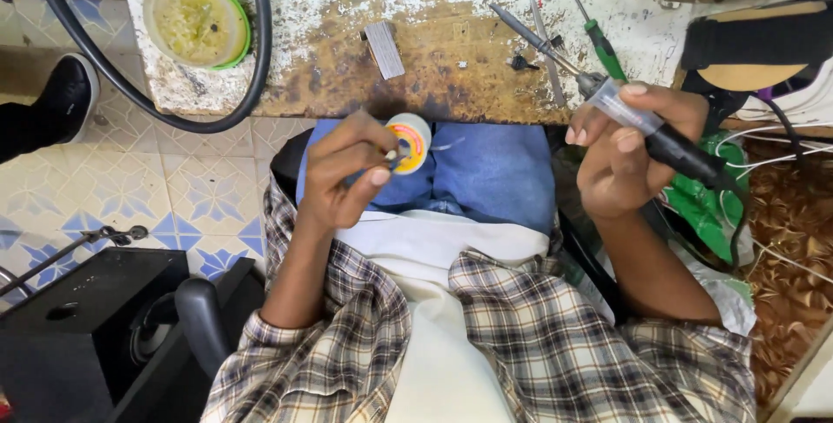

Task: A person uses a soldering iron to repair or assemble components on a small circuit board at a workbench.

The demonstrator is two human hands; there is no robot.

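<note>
Head view: the left hand [351, 171] grips a small solder spool [410, 142], its fingers [379, 177] pinched round the rim and the wire end by the thumb tip. The spool hangs over the lap, just below the worktop [434, 50] edge. The right hand [629, 150] is clenched round a soldering iron [646, 128]; thumb and forefinger lie along the clear collar, the black handle runs out past the heel of the hand, and the tip points up-left, beyond the fingertips, over the worktop edge.

To do this well, I judge that a short length of wire should be drawn free of the spool, so the left fingers stay clear of the hot tip, and the iron held like a pen.

Both forearms rise from the lap, elbows bent, wrists turned inward, hands well apart. Beyond the right fingers lie a screwdriver [599, 41] and tweezers [545, 41].
</note>
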